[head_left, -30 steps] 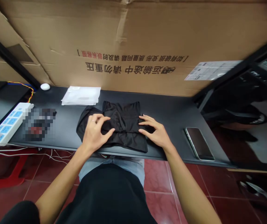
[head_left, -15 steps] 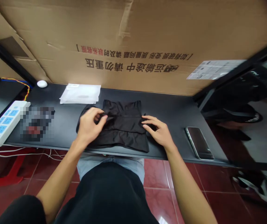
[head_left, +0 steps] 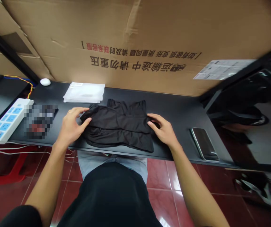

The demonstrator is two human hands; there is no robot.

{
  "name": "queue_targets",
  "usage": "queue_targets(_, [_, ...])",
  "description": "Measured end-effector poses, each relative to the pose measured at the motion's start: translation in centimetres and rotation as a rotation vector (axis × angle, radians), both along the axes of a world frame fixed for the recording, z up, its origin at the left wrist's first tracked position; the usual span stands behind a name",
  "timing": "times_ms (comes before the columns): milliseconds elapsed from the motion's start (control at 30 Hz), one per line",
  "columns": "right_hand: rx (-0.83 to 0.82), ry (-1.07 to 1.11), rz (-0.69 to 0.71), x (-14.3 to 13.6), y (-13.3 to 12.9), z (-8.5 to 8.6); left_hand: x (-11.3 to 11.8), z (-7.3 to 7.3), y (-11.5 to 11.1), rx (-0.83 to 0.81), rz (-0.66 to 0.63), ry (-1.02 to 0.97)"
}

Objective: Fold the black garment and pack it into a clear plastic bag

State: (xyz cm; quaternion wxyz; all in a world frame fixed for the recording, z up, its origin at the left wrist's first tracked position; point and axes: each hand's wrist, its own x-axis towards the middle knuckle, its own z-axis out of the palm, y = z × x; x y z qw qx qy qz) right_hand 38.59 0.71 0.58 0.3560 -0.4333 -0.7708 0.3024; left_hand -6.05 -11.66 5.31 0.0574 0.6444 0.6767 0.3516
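Observation:
A black cloth garment lies folded on the dark desk, with creases running across it and two short flaps at its far side. Its exact kind cannot be made out. At the garment's left edge, my left hand has thumb and fingers apart, the fingertips touching the cloth. My right hand rests by the opposite edge, thumb and forefinger spread and some fingers curled out of sight beneath.
White plastic packets lie behind the garment, near a white rounded object. On the left are a power strip and a blurred-out item. A phone lies right. A large cardboard sheet stands behind.
My left hand has moved left, and the part of the garment under it now lies spread flatter to the left. My right hand has stayed at the right edge.

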Motion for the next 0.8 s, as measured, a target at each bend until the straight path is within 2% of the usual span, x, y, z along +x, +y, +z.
queue_targets(67, [0.034,-0.058,-0.033,-0.5,0.3,0.2,0.6,0.5,1.4,0.004,-0.053,0.105])
queue_targets(200, [0.134,-0.111,-0.088,-1.5,0.7,0.8,1.3,0.8,4.2,-0.089,-0.139,0.247])
queue_targets(300, [0.227,-0.108,-0.104,-1.6,0.3,1.8,1.3,1.3,4.5,-0.069,-0.180,0.272])
queue_targets(367, [0.253,-0.070,-0.071,-1.2,-0.6,2.7,0.9,2.0,3.5,-0.004,-0.216,0.247])
queue_targets(433, [0.211,-0.004,0.022,-0.5,-2.1,3.6,0.2,2.9,1.6,0.039,-0.302,0.201])
queue_targets(533, [0.091,0.078,0.194,0.7,-4.8,4.6,-1.2,3.5,-1.7,-0.034,-0.482,0.127])
queue_targets(667, [-0.033,0.052,0.343,1.9,-7.7,4.6,-2.3,2.7,-5.0,-0.247,-0.588,0.105])
queue_targets(800, [-0.109,0.007,0.401,2.6,-8.6,3.9,-2.2,2.1,-5.8,-0.316,-0.626,0.151])
